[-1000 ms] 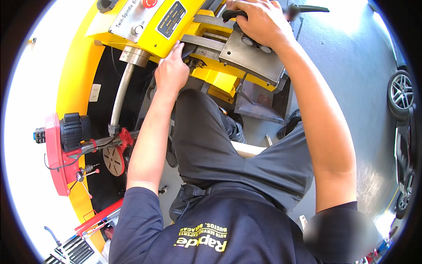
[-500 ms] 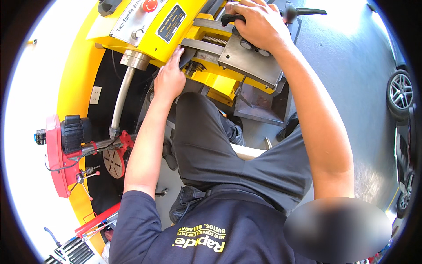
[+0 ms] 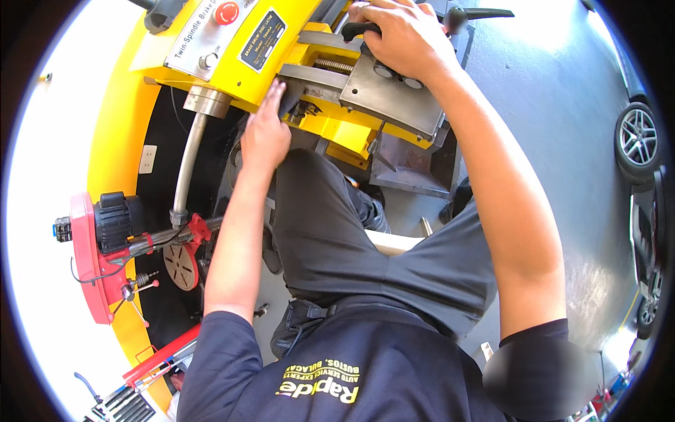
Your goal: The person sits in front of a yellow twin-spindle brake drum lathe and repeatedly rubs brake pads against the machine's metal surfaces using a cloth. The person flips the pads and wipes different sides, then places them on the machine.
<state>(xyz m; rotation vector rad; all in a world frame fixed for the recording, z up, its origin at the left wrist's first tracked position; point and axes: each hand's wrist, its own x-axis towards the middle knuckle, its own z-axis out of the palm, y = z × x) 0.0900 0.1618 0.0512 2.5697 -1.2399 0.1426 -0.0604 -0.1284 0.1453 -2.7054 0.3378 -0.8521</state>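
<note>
A yellow lathe (image 3: 247,86) with a steel carriage plate (image 3: 394,104) stands in front of my knees. My right hand (image 3: 411,42) is closed over the top of the carriage, its fingers curled round a black handle (image 3: 361,30) that pokes out past the thumb. The far fingertips are cut off by the upper edge of the picture. My left hand (image 3: 266,137) reaches up to the lower side of the lathe, fingers stretched out and close together, tips at the edge by a steel slide rail (image 3: 313,74). A threaded screw (image 3: 333,65) shows between the rails.
A control panel with a red stop button (image 3: 226,13) is at upper left, above a steel spindle shaft (image 3: 190,158). A red drill press (image 3: 93,257) stands at left. Below the carriage sits a metal tray (image 3: 415,169). A car wheel (image 3: 638,137) is far right.
The whole view has shifted slightly, so the lathe sits a little further left and up. Both hands keep nearly the same places on it.
</note>
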